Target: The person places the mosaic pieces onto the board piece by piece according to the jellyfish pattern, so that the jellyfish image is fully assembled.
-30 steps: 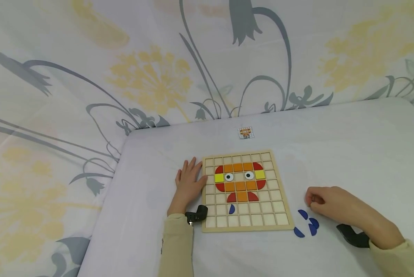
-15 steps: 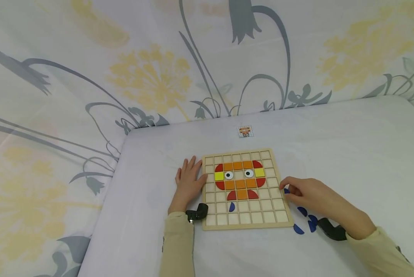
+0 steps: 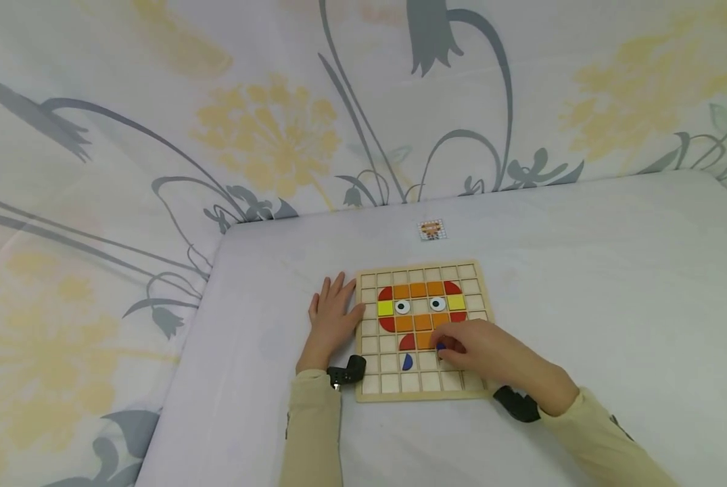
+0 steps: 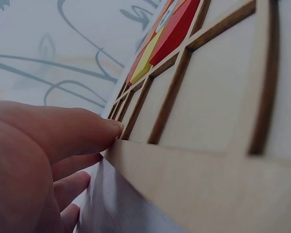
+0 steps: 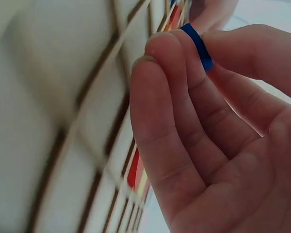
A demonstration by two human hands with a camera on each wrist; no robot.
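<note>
A wooden grid board (image 3: 410, 383) lies on the table, bearing a pattern of orange, red and yellow pieces and two eye discs (image 3: 402, 307). My left hand (image 3: 331, 323) rests beside it, fingers spread and thumb touching the left rim. Over the lower middle of the board, my right hand (image 3: 491, 346) pinches a blue half-circle tile (image 5: 199, 47) between thumb and fingertips. Another blue half-circle tile (image 3: 407, 362) sits in a cell to the left, below a red piece (image 3: 407, 341). The right hand covers the red piece right of the lowest orange square.
Behind the board lies a small printed card (image 3: 431, 230) with a similar face pattern. A flower-patterned cloth (image 3: 266, 135) rises at the back and left of the white tabletop (image 3: 613, 270). The loose blue tiles right of the board are hidden by the right arm.
My right hand has picked up a blue half-circle tile from beside the board and carried it left over the lower cells. The left hand has stayed at the left rim.
</note>
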